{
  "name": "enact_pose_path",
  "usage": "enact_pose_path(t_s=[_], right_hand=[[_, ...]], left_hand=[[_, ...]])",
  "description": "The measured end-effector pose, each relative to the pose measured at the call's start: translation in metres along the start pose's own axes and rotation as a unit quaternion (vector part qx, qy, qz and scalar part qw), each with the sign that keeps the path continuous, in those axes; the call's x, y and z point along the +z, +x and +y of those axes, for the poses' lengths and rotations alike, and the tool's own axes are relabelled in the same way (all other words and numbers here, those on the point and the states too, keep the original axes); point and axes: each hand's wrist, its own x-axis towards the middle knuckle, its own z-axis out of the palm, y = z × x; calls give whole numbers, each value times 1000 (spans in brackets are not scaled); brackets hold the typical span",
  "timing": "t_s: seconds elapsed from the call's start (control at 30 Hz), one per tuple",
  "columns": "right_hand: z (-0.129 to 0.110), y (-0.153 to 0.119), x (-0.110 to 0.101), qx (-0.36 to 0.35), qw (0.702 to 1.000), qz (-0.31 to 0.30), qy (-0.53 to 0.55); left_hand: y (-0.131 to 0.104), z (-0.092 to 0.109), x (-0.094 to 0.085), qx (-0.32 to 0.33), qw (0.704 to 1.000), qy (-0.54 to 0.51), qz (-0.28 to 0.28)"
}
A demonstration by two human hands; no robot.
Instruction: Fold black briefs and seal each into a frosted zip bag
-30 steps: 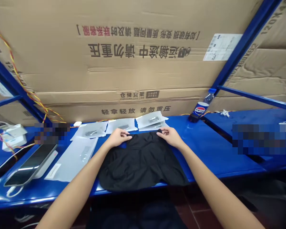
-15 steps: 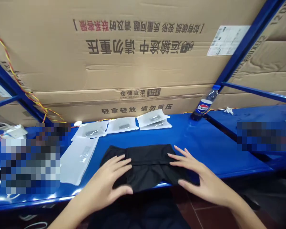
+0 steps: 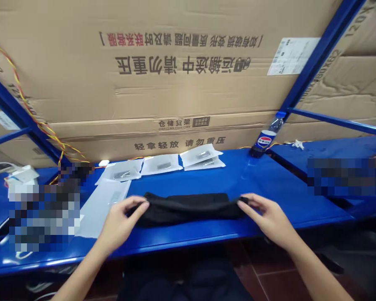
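The black garment [image 3: 188,207] lay folded into a long, narrow band on the blue table [image 3: 263,184], stretched between the two hands. Its left end sat inside the curl of the left hand [image 3: 119,225], whose fingers [image 3: 137,205] were bent over the top of the cloth with the thumb beneath, pinching it. Its right end met the right hand [image 3: 268,217], whose fingers [image 3: 249,200] were closed narrowly on the edge in the same way. Just beyond the left fingers lay a flat white bag [image 3: 103,205]; farther back, well past the garment, three more white bags [image 3: 166,165] lay in a row against the cardboard boxes [image 3: 181,92]. A cola bottle [image 3: 266,140] leaned well beyond the right fingers.

Half a second before, both hands had lain flat and spread on a broader fold of the garment, nearer the table's front edge. Since then the cloth had been folded once more into the thin band, and the hands had shifted out to its ends.
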Motion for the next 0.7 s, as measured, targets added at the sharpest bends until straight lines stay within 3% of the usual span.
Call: enact_pose_path(t_s=[0.1, 0.17, 0.3, 0.47, 0.57, 0.7], right_hand=[[0, 26, 17, 3, 999, 16, -29], [3, 36, 27, -1, 996, 32, -80], [6, 40, 40, -6, 990, 54, -127], [-1, 37, 49, -11, 991, 41, -124], [-7, 37, 56, -1, 992, 31, -122], [-13, 42, 58, 10, 994, 15, -110]], left_hand=[[31, -9, 9, -14, 998, 68, 9], [40, -18, 15, -8, 994, 103, 19], [33, -26, 17, 20, 991, 130, 35], [18, -14, 19, 108, 986, 123, 42], [15, -4, 31, 185, 976, 115, 13], [18, 0, 50, 212, 964, 152, -52]])
